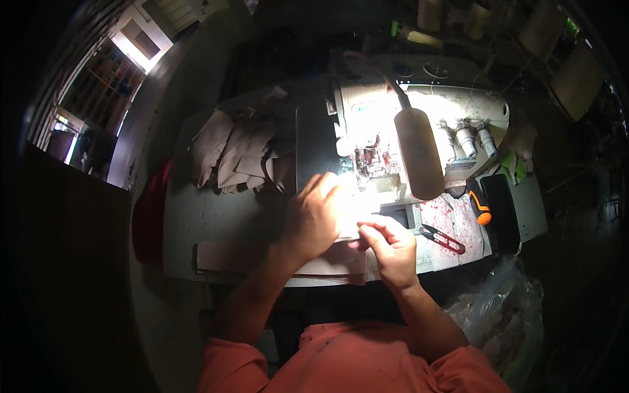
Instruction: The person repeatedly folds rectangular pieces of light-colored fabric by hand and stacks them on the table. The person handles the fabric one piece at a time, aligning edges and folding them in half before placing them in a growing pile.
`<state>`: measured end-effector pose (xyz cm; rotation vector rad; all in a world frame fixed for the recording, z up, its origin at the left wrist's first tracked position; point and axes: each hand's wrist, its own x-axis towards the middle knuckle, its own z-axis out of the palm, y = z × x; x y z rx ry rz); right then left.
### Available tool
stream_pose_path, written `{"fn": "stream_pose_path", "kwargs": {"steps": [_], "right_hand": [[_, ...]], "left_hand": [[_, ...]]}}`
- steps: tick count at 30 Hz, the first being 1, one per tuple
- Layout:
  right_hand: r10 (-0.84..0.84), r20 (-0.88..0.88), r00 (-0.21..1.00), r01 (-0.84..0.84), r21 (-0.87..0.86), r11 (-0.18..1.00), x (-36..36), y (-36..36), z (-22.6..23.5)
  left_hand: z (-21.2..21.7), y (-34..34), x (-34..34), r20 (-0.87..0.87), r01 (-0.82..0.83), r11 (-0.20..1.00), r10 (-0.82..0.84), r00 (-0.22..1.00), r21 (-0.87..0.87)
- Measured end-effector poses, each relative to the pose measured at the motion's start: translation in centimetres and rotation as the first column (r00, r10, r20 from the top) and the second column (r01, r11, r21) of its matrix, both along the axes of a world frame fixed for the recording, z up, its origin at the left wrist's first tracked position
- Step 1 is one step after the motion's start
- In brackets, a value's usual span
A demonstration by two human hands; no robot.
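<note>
Between the two sets of fingers, a pale piece of cloth (348, 229), nearly bleached out by glare! At its near right edge, right hand (392, 252), thumb and forefinger pinched narrow, clamped onto that very cloth. Opposite those fingertips, left hand (312, 219), palm down, fingers stretched forward and slightly parted over the brightness; no telling through such glare about any grip underneath. Just ahead of the fingers, a sewing machine (449, 103), brilliantly lit; ahead and to the right, a long lamp head (419, 154). And right of the right fingers: red-handled snips (447, 241), then an orange-and-black tool (481, 204), then a dark flat slab (500, 215). Well left of the left fingers, a heap of pale cut pieces (239, 154); closer to the body than the fingers, flat pale sheets (229, 257) along the edge of a light table (189, 223).
</note>
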<state>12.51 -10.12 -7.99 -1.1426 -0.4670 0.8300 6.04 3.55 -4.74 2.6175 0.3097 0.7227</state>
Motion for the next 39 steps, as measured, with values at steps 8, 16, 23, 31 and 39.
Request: {"fn": "stream_pose_path", "kwargs": {"steps": [8,16,23,31,39], "right_hand": [[-0.031,0.048,0.998,0.031,-0.005,1.000,0.7,1.0,0.7],[-0.027,0.139,0.990,0.033,-0.038,0.999,0.9,0.9,0.0],[-0.047,0.037,0.998,0.048,-0.034,0.998,0.2,-2.5,-0.5],[-0.097,0.094,0.991,0.100,-0.031,0.994,1.3,-5.5,-1.5],[-0.013,0.114,0.993,0.023,-0.084,0.996,0.4,-5.7,-0.9]], "left_hand": [[0.1,1.3,0.9,0.090,0.028,0.990,-0.041,0.995,0.135],[-0.5,0.6,0.4,0.071,0.074,0.995,-0.069,0.995,-0.066],[-1.7,6.8,3.3,-0.206,-0.042,0.972,0.091,0.974,0.232],[0.0,2.7,-2.8,0.202,-0.188,0.980,0.172,0.964,0.066],[-7.5,-6.8,-5.9,-0.081,-0.222,0.974,0.218,0.973,-0.040]]}}
